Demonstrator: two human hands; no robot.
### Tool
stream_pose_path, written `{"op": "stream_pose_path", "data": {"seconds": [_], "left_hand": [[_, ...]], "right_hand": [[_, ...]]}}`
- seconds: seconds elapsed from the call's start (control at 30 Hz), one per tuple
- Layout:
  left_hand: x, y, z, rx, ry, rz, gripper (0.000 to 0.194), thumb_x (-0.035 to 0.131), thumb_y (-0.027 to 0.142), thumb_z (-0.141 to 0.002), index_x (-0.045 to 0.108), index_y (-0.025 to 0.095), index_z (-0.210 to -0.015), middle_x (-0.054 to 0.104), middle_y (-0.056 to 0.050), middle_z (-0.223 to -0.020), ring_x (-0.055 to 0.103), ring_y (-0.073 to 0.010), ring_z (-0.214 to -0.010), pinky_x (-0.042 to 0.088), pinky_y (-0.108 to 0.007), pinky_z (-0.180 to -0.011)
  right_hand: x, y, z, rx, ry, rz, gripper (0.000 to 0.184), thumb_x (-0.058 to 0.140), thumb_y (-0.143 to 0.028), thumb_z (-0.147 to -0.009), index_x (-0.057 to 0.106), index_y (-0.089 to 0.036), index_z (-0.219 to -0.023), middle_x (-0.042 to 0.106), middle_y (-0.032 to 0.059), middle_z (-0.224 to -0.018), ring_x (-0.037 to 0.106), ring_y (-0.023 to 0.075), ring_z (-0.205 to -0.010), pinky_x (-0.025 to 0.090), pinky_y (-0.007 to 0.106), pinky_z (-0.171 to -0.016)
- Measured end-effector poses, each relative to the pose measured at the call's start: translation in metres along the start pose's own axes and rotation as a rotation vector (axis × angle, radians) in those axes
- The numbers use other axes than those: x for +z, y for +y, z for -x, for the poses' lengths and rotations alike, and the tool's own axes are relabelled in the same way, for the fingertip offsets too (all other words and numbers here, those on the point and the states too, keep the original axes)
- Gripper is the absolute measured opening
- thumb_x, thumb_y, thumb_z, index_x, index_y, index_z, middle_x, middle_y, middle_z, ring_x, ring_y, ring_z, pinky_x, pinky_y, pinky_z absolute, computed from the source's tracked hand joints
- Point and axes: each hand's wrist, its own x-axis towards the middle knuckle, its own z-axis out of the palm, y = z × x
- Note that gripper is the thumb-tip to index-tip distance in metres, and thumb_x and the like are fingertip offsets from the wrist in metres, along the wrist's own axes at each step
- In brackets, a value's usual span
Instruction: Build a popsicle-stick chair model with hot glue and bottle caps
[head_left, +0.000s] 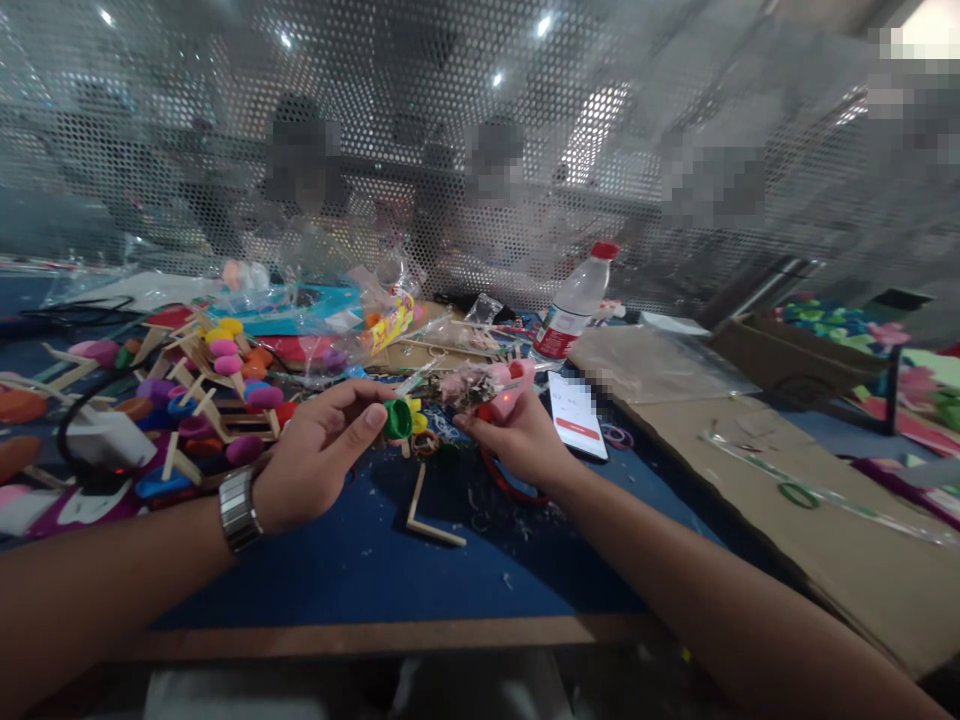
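My left hand (319, 450), with a metal watch on the wrist, pinches a small green bottle cap (398, 419) between thumb and fingers over the blue table mat (360, 560). My right hand (517, 440) is closed round a pink glue gun (514, 388) whose tip points left toward the cap. A wooden stick bent into an L (427, 515) lies on the mat just below both hands. Yellow and orange small pieces sit by the cap.
A heap of stick-and-cap pieces (202, 390) fills the left side. A phone (576, 414) and a water bottle (574, 305) lie right of my hands. A cardboard sheet (787, 510) covers the right. Behind a perforated screen (450, 150) sit other people.
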Motion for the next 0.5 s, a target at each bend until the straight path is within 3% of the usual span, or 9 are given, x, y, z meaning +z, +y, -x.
{"op": "stream_pose_path", "data": {"seconds": [0.23, 0.4, 0.5], "left_hand": [[-0.0036, -0.0064, -0.0037, -0.038, -0.019, 0.145, 0.033, 0.071, 0.049, -0.085, 0.069, 0.019, -0.099, 0.069, -0.003, -0.082, 0.067, -0.0141, -0.068, 0.056, -0.024, -0.063], [-0.0052, -0.0086, -0.0072, -0.053, -0.022, 0.187, 0.033, 0.07, 0.05, -0.086, 0.066, 0.019, -0.097, 0.067, -0.003, -0.082, 0.066, -0.0145, -0.068, 0.053, -0.025, -0.062], [-0.0062, -0.0098, -0.0071, -0.071, -0.036, 0.198, 0.033, 0.068, 0.05, -0.087, 0.064, 0.019, -0.098, 0.066, -0.001, -0.075, 0.065, -0.0143, -0.067, 0.05, -0.024, -0.062]], "right_hand": [[0.0003, 0.0023, -0.0001, 0.0, 0.008, -0.044, 0.021, 0.075, -0.032, -0.067, 0.064, -0.018, -0.079, 0.063, 0.0016, -0.072, 0.052, 0.0165, -0.064, 0.044, 0.031, -0.063], [0.0011, 0.0045, 0.0011, 0.058, 0.012, -0.023, 0.02, 0.068, -0.027, -0.067, 0.049, -0.022, -0.063, 0.044, -0.0061, -0.054, 0.037, 0.0104, -0.05, 0.032, 0.027, -0.05], [0.0024, 0.0051, 0.0014, 0.072, 0.012, -0.04, 0.02, 0.064, -0.027, -0.066, 0.045, -0.023, -0.066, 0.04, -0.0077, -0.053, 0.034, 0.0098, -0.049, 0.029, 0.026, -0.048]]}}
